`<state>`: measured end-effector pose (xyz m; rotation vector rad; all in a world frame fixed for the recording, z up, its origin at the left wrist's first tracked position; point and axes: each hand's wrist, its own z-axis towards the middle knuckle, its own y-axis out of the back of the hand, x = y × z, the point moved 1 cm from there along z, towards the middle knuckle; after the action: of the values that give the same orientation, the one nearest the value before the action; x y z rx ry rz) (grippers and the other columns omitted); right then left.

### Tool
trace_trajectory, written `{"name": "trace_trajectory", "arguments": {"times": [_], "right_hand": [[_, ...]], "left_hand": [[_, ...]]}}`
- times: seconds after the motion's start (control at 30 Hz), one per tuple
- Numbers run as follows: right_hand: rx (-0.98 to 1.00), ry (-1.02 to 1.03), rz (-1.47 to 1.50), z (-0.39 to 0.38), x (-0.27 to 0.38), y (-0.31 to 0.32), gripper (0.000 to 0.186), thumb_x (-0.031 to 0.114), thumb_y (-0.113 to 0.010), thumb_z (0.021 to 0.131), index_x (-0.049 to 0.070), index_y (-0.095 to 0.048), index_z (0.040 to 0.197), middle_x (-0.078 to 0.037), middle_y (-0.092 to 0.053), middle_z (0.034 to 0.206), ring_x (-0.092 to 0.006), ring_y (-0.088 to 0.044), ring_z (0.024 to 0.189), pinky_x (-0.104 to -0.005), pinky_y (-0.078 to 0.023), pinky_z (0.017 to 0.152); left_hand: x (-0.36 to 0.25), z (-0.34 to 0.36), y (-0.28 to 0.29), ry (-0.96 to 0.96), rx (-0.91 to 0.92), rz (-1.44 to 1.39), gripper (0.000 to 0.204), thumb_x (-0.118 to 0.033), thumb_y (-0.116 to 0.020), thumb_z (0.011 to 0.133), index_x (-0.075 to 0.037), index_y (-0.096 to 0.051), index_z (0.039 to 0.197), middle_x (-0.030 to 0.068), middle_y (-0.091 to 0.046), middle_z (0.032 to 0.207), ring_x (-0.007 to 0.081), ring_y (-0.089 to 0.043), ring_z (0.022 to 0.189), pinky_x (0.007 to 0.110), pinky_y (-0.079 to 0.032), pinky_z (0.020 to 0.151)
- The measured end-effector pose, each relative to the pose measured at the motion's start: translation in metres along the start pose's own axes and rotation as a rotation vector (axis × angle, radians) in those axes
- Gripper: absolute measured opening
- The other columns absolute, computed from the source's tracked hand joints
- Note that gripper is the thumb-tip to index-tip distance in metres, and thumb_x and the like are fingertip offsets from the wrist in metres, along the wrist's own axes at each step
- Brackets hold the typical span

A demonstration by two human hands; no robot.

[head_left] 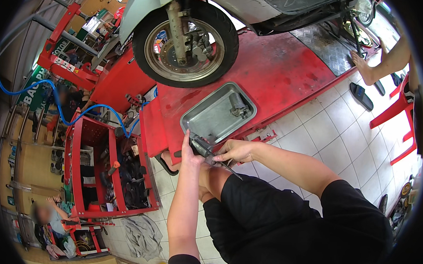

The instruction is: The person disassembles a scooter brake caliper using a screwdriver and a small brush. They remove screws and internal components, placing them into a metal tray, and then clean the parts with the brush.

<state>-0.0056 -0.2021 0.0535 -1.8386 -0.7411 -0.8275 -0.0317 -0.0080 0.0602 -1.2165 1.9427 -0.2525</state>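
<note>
In front of my knees, my left hand (190, 155) is closed around a dark cylindrical metal part (201, 145), thumb side up. My right hand (235, 151) pinches a thin dark rod-shaped tool (230, 170) against that part; the rod slants down toward my thigh. Fingers partly hide where the two meet. Just beyond my hands, a shallow metal tray (192, 117) sits on the red lift platform. At its right end lies a silvery cylindrical motor-like part (238, 105), and dark smears mark the tray bottom.
A scooter's front wheel (185, 43) stands on the red platform (284, 62) behind the tray. To the left is a red tool cart (111, 169) with a blue hose above it. A red plastic chair (394, 107), sandals and another person's bare legs are at the right. A grey cloth (143, 236) lies on the tiles.
</note>
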Motion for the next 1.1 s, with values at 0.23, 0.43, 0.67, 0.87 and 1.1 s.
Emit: {"name": "trace_trajectory", "arguments": {"times": [0.23, 0.43, 0.67, 0.87, 1.1], "right_hand": [[0.198, 0.059, 0.094, -0.002, 0.002, -0.004, 0.037, 0.008, -0.064, 0.091, -0.008, -0.055, 0.122, -0.012, -0.066, 0.099, -0.0215, -0.068, 0.089, -0.0297, -0.053, 0.069], [0.033, 0.079, -0.029, 0.005, 0.000, 0.003, 0.034, 0.021, -0.073, 0.087, -0.003, -0.065, 0.110, -0.007, -0.067, 0.091, -0.0129, -0.060, 0.070, -0.0262, -0.048, 0.060], [0.059, 0.115, -0.058, 0.011, -0.007, -0.004, 0.034, 0.020, -0.063, 0.094, -0.004, -0.062, 0.118, -0.013, -0.068, 0.108, -0.0213, -0.065, 0.097, -0.0363, -0.052, 0.083], [0.269, 0.015, 0.167, 0.007, 0.000, -0.009, 0.071, -0.008, -0.051, 0.087, -0.002, -0.017, 0.149, -0.022, -0.064, 0.111, -0.0316, -0.068, 0.090, -0.0462, -0.057, 0.075], [0.123, 0.065, 0.062, 0.018, -0.004, -0.009, 0.033, 0.004, -0.074, 0.081, -0.006, -0.061, 0.109, -0.012, -0.067, 0.089, -0.0218, -0.069, 0.078, -0.0364, -0.059, 0.065]], "left_hand": [[-0.004, 0.004, 0.007, 0.014, -0.023, -0.037, 0.042, -0.047, -0.069, 0.084, -0.008, -0.054, 0.087, 0.0101, -0.057, 0.074, 0.0271, -0.059, 0.071, 0.042, -0.053, 0.068], [-0.007, 0.005, 0.002, 0.003, -0.009, -0.011, 0.040, -0.047, -0.070, 0.084, -0.009, -0.057, 0.088, 0.0094, -0.057, 0.073, 0.0278, -0.059, 0.071, 0.043, -0.053, 0.069], [-0.003, -0.004, -0.004, 0.013, 0.219, 0.027, 0.048, -0.039, -0.070, 0.084, -0.010, -0.058, 0.121, 0.0127, -0.063, 0.114, 0.0314, -0.061, 0.094, 0.047, -0.053, 0.081], [-0.009, 0.011, 0.004, -0.048, -0.025, 0.087, 0.040, -0.051, -0.068, 0.083, -0.013, -0.061, 0.092, 0.0048, -0.060, 0.076, 0.0220, -0.060, 0.068, 0.037, -0.053, 0.063], [-0.017, 0.010, 0.008, -0.039, -0.041, 0.062, 0.037, -0.053, -0.070, 0.081, -0.017, -0.063, 0.090, 0.0031, -0.062, 0.077, 0.0217, -0.060, 0.068, 0.037, -0.053, 0.064]]}}
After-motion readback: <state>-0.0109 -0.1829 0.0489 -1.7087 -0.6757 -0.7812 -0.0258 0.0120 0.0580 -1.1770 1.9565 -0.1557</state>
